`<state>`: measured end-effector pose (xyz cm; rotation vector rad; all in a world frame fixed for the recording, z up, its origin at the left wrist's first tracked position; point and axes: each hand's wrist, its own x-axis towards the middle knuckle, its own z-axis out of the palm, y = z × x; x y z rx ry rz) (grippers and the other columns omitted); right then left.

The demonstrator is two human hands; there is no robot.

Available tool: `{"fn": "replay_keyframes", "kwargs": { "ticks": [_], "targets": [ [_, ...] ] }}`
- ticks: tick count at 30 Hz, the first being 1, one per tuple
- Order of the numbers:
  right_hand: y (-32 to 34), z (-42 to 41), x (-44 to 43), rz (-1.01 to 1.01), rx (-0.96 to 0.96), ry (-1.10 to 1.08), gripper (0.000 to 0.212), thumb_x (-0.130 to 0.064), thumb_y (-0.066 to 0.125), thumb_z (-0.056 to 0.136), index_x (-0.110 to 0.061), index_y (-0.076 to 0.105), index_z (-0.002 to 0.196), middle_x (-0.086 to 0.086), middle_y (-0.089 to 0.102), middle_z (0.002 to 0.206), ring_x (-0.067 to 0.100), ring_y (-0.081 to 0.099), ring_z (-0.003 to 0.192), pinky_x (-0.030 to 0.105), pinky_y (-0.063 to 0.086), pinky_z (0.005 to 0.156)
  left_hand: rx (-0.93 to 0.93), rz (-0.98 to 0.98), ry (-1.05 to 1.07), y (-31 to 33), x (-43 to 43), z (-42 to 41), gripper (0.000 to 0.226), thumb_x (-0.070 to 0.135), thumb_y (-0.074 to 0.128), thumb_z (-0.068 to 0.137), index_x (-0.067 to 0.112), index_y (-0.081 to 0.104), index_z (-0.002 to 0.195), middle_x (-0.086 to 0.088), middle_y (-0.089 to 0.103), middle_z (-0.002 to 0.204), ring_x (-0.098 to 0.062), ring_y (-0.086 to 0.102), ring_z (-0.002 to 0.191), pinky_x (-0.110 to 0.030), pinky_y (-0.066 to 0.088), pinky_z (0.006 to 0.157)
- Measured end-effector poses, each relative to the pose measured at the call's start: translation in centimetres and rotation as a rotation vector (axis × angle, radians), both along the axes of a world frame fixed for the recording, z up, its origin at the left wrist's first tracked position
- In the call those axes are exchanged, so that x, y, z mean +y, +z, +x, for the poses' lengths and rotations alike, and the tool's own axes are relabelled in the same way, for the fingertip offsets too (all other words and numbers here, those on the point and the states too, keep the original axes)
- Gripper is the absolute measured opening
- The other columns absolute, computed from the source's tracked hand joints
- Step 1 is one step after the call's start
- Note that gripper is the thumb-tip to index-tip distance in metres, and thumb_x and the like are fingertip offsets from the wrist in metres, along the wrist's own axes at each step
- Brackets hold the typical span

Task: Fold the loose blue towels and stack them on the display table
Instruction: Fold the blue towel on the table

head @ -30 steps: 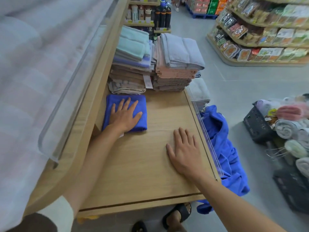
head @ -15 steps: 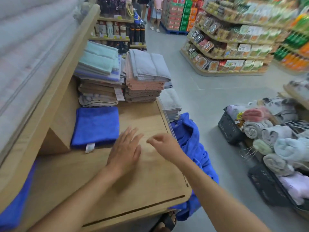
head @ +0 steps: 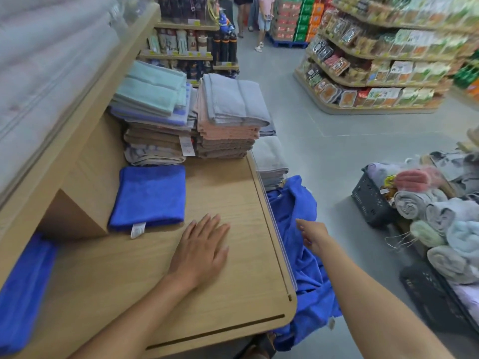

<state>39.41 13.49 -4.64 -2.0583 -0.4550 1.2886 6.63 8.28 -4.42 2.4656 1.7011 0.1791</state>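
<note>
A folded blue towel [head: 149,196] lies on the wooden display table [head: 233,193], its white label at the near edge. My left hand [head: 201,250] rests flat on the tabletop, just right of and nearer than that towel. A heap of loose blue towels [head: 300,244] hangs beside the table's right edge down to the floor. My right hand [head: 312,235] reaches out past that edge over the heap, fingers loosely bent, holding nothing. Another blue cloth [head: 23,288] shows at the lower left.
Stacks of folded mint, grey, pink and brown towels [head: 191,120] fill the far end of the table. A clear strip runs along its right edge. Dark baskets with rolled towels [head: 427,211] stand on the floor at right. Grocery shelves [head: 375,71] and people are farther off.
My left hand left the folded blue towel and came to rest on the bare tabletop. My right hand lifted off the table and moved right, out over the loose blue heap.
</note>
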Motion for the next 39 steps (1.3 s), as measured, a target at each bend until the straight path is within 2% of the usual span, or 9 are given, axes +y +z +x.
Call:
{"fn": "replay_keyframes", "kwargs": {
  "ticks": [6,9,12,17,20,24,28,33,39],
  "targets": [
    [-1.2,0.3,0.0,0.030,-0.071,0.056,0.028,-0.024,0.077,0.090,-0.016,0.051,0.096,0.006,0.059,0.087,0.024,0.063,0.079,0.036,0.050,0.071,-0.026,0.025,0.004,0.2,0.0,0.1,0.061,0.059,0.023,0.099,0.039,0.026,0.157,0.010,0.019,0.168,-0.010,0.009,0.155,-0.039,0.005,0.127],
    [-2.2,0.4,0.0,0.048,-0.154,0.065,0.028,-0.017,0.075,0.089,-0.012,0.053,0.072,0.007,0.053,0.065,0.023,0.048,0.057,0.032,0.040,0.057,-0.018,0.031,0.004,0.2,-0.2,0.2,0.061,0.059,0.022,0.099,0.040,0.025,0.157,0.011,0.017,0.168,-0.010,0.007,0.155,-0.039,0.005,0.127],
    [-2.2,0.8,-0.6,0.128,-0.132,0.022,0.034,-0.020,0.073,0.088,-0.011,0.049,0.067,0.007,0.046,0.064,0.022,0.044,0.063,0.033,0.037,0.060,-0.030,0.029,0.003,0.2,-0.2,0.0,0.061,0.060,0.023,0.099,0.040,0.025,0.157,0.012,0.017,0.168,-0.008,0.007,0.155,-0.039,0.005,0.127],
    [1.5,1.4,-2.7,0.281,0.065,-0.031,0.024,-0.036,0.066,0.096,-0.013,0.067,0.101,0.004,0.071,0.090,0.022,0.066,0.083,0.035,0.053,0.072,-0.073,0.049,-0.003,0.1,-0.2,0.0,0.060,0.060,0.027,0.099,0.040,0.029,0.155,0.011,0.023,0.166,-0.009,0.013,0.155,-0.039,0.008,0.126],
    [5.2,1.2,-5.1,0.354,0.249,-0.111,0.031,-0.036,0.068,0.095,-0.015,0.068,0.117,0.003,0.079,0.091,0.017,0.074,0.082,0.030,0.057,0.063,-0.097,0.055,-0.013,0.1,-0.2,-0.1,0.060,0.059,0.030,0.097,0.039,0.034,0.154,0.011,0.026,0.165,-0.010,0.016,0.154,-0.038,0.008,0.126],
    [10.5,0.5,-8.9,0.446,0.392,-0.136,0.044,-0.032,0.066,0.095,-0.003,0.067,0.129,0.018,0.073,0.119,0.032,0.069,0.113,0.045,0.051,0.102,-0.377,0.070,-0.011,1.8,-1.1,0.6,0.033,0.043,0.053,0.094,0.036,0.062,0.125,0.015,0.056,0.136,-0.007,0.046,0.133,-0.035,0.033,0.117],
    [16.2,-1.5,-11.8,0.569,0.453,-0.118,0.050,-0.029,0.061,0.099,0.004,0.059,0.137,0.023,0.064,0.123,0.034,0.061,0.113,0.042,0.045,0.100,-0.692,-0.048,-0.119,5.9,-4.7,5.5,0.023,0.051,0.053,0.092,0.032,0.066,0.091,0.019,0.064,0.090,-0.001,0.057,0.089,-0.033,0.051,0.079],
    [23.2,-4.8,-13.8,0.775,0.418,-0.041,0.016,-0.023,0.061,0.099,-0.009,0.068,0.101,0.004,0.070,0.075,0.015,0.068,0.064,0.022,0.055,0.058,-0.805,-0.317,-0.238,9.3,-9.6,11.1,0.036,0.075,0.065,0.073,0.050,0.060,0.098,0.028,0.065,0.098,0.004,0.061,0.088,-0.015,0.047,0.074],
    [31.2,-8.3,-12.9,1.020,0.040,0.058,0.025,-0.024,0.070,0.092,-0.008,0.060,0.108,0.005,0.066,0.078,0.019,0.067,0.064,0.028,0.055,0.055,-1.301,-0.559,-0.097,12.8,-10.6,9.7,0.049,0.047,0.057,0.091,-0.002,0.060,0.094,-0.004,0.054,0.082,-0.016,0.048,0.076,-0.038,0.038,0.073]
  ]
}}
